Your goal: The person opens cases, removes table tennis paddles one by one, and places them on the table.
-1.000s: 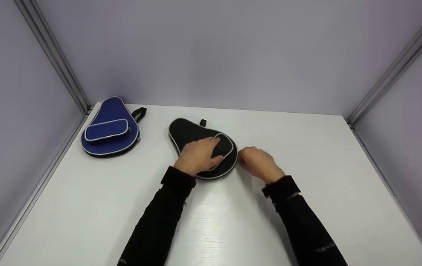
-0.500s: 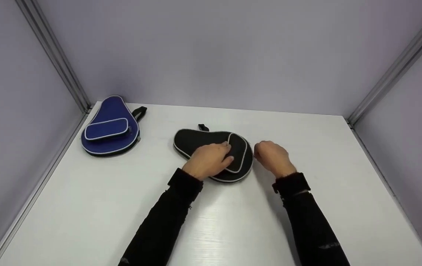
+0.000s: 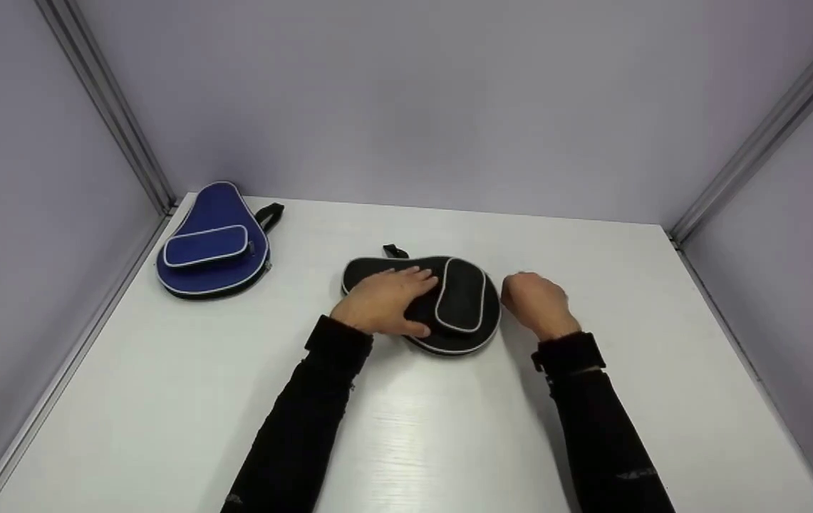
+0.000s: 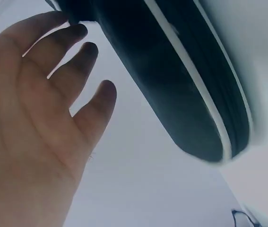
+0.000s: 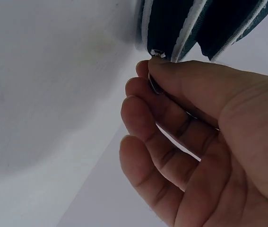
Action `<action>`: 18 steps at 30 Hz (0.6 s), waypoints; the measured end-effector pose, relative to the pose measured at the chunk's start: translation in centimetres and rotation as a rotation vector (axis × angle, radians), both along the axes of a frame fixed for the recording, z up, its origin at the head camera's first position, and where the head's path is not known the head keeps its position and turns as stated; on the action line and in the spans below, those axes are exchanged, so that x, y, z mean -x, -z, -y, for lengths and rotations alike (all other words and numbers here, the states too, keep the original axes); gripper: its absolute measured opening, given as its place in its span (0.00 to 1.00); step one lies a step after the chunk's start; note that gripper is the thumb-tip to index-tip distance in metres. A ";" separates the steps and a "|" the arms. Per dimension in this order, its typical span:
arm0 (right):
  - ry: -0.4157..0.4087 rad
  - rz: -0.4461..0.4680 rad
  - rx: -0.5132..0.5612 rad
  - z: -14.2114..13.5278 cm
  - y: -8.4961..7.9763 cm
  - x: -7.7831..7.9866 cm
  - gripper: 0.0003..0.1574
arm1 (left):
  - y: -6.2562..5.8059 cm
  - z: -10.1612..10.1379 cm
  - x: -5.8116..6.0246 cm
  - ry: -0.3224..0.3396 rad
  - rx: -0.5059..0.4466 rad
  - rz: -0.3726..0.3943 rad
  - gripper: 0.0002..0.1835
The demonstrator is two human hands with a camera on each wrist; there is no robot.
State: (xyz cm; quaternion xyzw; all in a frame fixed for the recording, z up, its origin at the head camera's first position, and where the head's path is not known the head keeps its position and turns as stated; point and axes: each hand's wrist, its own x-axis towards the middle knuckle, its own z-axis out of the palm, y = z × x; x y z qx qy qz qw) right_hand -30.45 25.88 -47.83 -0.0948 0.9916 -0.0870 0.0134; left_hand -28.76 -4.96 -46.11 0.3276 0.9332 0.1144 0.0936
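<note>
A black table tennis paddle case with pale piping lies flat on the table, its rounded end toward the right. My left hand is over its narrower part, fingers straight and thumb apart; in the left wrist view the palm shows nothing held. At the case's right edge, my right hand pinches the zipper pull between thumb and index finger. The zipper slider sits on the case's side, just above those fingertips. A raised pocket is on the case's top.
A blue paddle case with a front pocket and a black strap lies at the table's back left. The white table is bounded by grey panels behind and at both sides.
The black case has turned and slid right, its narrow end swinging toward me. My right hand has moved right with the zipper pull; my left hand went right, then back left off the pocket.
</note>
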 end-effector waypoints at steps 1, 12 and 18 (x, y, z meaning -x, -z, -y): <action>0.000 -0.003 0.003 -0.1 0.0 -0.1 0.13 | 0.0 0.3 0.1 -0.012 0.010 0.005 0.52; -0.021 -0.016 0.032 -0.4 -0.1 -0.2 0.12 | 0.8 2.5 0.9 -0.129 0.019 0.062 0.60; -0.034 -0.029 0.025 -0.4 0.0 -0.1 0.12 | 1.2 2.6 0.9 -0.180 0.012 0.050 0.61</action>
